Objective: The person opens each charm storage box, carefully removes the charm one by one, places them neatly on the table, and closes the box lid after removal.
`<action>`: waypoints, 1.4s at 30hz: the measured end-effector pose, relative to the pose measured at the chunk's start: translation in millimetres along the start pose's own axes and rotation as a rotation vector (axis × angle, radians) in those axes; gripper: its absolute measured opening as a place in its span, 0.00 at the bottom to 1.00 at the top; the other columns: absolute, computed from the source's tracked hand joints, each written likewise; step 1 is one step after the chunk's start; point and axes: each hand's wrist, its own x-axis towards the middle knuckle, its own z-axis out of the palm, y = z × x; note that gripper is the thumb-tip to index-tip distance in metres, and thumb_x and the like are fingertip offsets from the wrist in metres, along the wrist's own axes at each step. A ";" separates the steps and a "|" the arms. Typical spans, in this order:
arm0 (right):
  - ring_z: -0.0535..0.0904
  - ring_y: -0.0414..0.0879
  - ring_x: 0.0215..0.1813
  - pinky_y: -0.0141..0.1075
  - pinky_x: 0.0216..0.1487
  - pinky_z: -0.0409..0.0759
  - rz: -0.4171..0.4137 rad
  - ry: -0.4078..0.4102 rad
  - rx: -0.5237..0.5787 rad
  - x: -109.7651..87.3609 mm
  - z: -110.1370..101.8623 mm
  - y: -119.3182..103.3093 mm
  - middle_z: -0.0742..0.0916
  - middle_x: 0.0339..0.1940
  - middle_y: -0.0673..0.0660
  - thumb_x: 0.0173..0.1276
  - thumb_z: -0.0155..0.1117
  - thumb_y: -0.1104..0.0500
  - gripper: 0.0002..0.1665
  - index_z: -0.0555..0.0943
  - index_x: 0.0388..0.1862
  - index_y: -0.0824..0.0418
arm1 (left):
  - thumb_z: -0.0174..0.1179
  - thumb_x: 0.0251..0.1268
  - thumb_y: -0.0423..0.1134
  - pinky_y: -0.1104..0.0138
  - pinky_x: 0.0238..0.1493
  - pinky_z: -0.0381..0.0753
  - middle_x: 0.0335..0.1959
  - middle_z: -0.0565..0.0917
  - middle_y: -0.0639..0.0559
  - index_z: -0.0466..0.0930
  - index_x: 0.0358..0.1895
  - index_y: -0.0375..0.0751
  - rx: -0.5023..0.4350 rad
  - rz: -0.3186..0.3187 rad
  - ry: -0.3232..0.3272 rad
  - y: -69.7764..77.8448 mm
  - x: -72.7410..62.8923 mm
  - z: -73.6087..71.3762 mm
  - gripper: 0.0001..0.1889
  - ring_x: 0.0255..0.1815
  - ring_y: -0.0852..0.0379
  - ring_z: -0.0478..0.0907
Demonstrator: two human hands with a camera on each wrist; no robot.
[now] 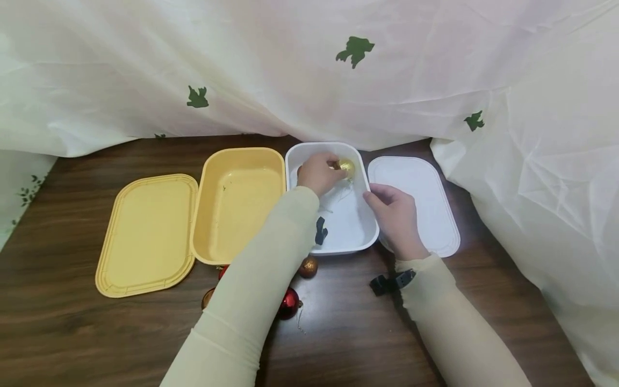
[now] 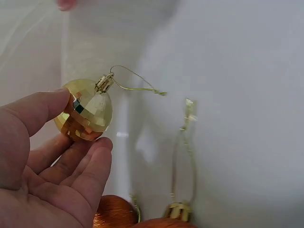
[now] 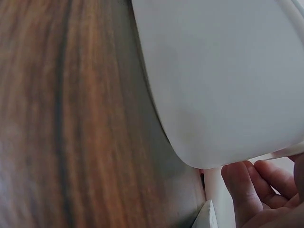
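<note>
My left hand [image 1: 319, 173] reaches into the white box [image 1: 355, 226] and pinches a gold faceted bauble [image 2: 92, 109] between thumb and fingers. From the bauble's cap a thin gold loop sticks out. Below it in the left wrist view are two copper-orange baubles, one wound with thread [image 2: 113, 212] and another [image 2: 164, 223] cut off by the frame's edge. My right hand [image 1: 398, 217] holds the white box's right side, thumb at the rim and fingers [image 3: 240, 178] against the outer wall. The left forearm hides part of the box.
A yellow box [image 1: 246, 199] stands left of the white one, with a yellow lid [image 1: 150, 231] beside it. A white lid [image 1: 420, 199] lies at the right. A red bauble [image 1: 289, 303] and a copper bauble [image 1: 308, 267] lie in front, others partly behind the left sleeve. Draped cloth [image 1: 271, 64] hangs behind.
</note>
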 end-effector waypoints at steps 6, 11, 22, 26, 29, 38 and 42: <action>0.80 0.51 0.61 0.45 0.59 0.81 0.022 -0.001 -0.043 1.5 -0.8 -1.3 0.85 0.59 0.59 0.72 0.64 0.51 0.23 0.82 0.61 0.61 | 0.66 0.68 0.44 0.66 0.61 0.76 0.58 0.83 0.51 0.79 0.64 0.43 -0.085 0.044 -0.030 6.7 -10.7 -14.8 0.23 0.61 0.56 0.77; 0.78 0.52 0.63 0.46 0.61 0.80 0.038 -0.004 -0.040 0.4 -1.6 -4.0 0.84 0.61 0.59 0.73 0.63 0.50 0.24 0.82 0.62 0.61 | 0.68 0.67 0.44 0.67 0.59 0.78 0.58 0.82 0.53 0.79 0.64 0.44 -0.126 0.055 -0.023 9.2 -23.2 -29.4 0.24 0.62 0.57 0.77; 0.77 0.52 0.65 0.47 0.62 0.79 0.069 -0.002 -0.055 0.1 -3.5 -3.4 0.83 0.63 0.58 0.73 0.62 0.50 0.23 0.81 0.63 0.59 | 0.69 0.66 0.43 0.71 0.55 0.80 0.58 0.79 0.53 0.78 0.65 0.44 -0.174 0.098 -0.035 13.0 -47.9 -52.2 0.25 0.59 0.57 0.80; 0.76 0.53 0.66 0.47 0.62 0.79 0.072 -0.002 -0.048 -0.9 -3.0 -3.6 0.82 0.64 0.59 0.73 0.62 0.50 0.24 0.81 0.63 0.59 | 0.69 0.65 0.43 0.70 0.56 0.81 0.60 0.79 0.56 0.78 0.65 0.47 -0.193 0.081 -0.038 12.7 -63.2 -59.9 0.25 0.59 0.58 0.80; 0.76 0.53 0.66 0.48 0.61 0.80 0.070 -0.001 -0.038 -0.8 -3.2 -3.1 0.82 0.63 0.59 0.73 0.62 0.50 0.24 0.81 0.63 0.59 | 0.69 0.65 0.43 0.68 0.57 0.80 0.61 0.79 0.57 0.78 0.65 0.48 -0.197 0.087 -0.041 11.3 -75.2 -65.6 0.25 0.58 0.59 0.80; 0.77 0.52 0.65 0.46 0.61 0.80 0.078 -0.006 -0.009 -0.7 -3.7 -1.0 0.82 0.63 0.59 0.73 0.62 0.50 0.24 0.80 0.64 0.59 | 0.70 0.64 0.42 0.67 0.58 0.80 0.57 0.82 0.56 0.80 0.63 0.46 -0.253 0.166 -0.086 -2.3 -115.5 -67.2 0.23 0.56 0.60 0.80; 0.76 0.52 0.66 0.46 0.60 0.81 0.085 -0.004 -0.008 -2.0 -3.7 -1.3 0.82 0.63 0.58 0.73 0.62 0.49 0.24 0.81 0.64 0.58 | 0.71 0.63 0.40 0.67 0.53 0.83 0.56 0.83 0.56 0.81 0.60 0.45 -0.299 0.213 -0.094 -11.2 -140.2 -64.1 0.22 0.56 0.57 0.82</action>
